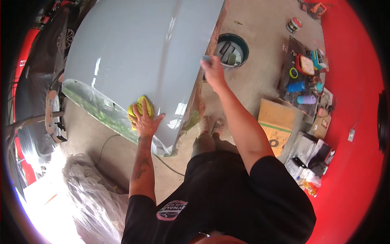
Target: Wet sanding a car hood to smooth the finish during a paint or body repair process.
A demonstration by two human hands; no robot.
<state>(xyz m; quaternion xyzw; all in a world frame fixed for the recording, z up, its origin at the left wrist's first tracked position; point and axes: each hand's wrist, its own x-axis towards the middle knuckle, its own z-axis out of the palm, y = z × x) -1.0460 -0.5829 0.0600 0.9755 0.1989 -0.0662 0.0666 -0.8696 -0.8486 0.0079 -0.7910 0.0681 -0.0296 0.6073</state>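
A large grey car panel, shaped like a hood, lies before me with glossy light streaks on it. My left hand presses a bunched yellow cloth onto its near edge, with the fingers spread over the cloth and the thumb out to the side. At the panel's right edge my right hand is closed, smeared by motion. A small blue-grey piece shows at its fingertips; its kind is unclear. Green-stained masking film hangs along the panel's near edge.
Right of the panel stands a dark round bucket with water and blocks in it. A low dark table holds bottles, tape and tubs beside a red wall. A cardboard box and crumpled plastic sheeting lie nearer; a cable crosses the floor.
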